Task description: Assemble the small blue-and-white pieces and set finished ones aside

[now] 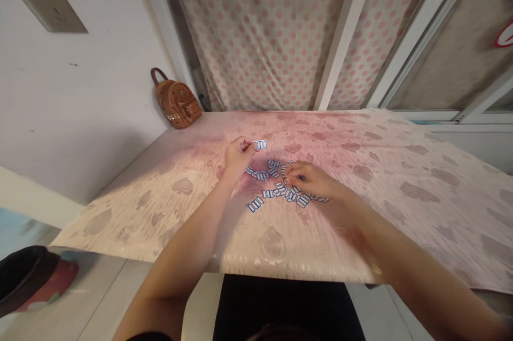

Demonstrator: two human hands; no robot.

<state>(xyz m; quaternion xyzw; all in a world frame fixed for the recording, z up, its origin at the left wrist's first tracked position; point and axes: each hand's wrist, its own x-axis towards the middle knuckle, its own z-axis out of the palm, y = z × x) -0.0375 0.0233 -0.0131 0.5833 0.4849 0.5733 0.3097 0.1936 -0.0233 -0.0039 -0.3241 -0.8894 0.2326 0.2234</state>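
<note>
Between the thumb and fingers of my left hand (238, 156) is a small white card with blue stripes (261, 144), held above the table. My right hand (308, 178) is over a loose heap of similar blue-and-white striped cards (289, 192), its fingers curled and pinched at the heap's upper right side. Whether those fingers grip a card is hidden. Several cards overlap in the heap, and one striped card (255, 204) lies at its near left edge.
A patterned cloth (184, 223) covers the table (401, 170). At the back left corner, a small brown backpack (178, 101) leans by the wall. Dotted curtains (264, 31) hang behind the table. A dark-rimmed bin (40, 277) stands on the floor at left.
</note>
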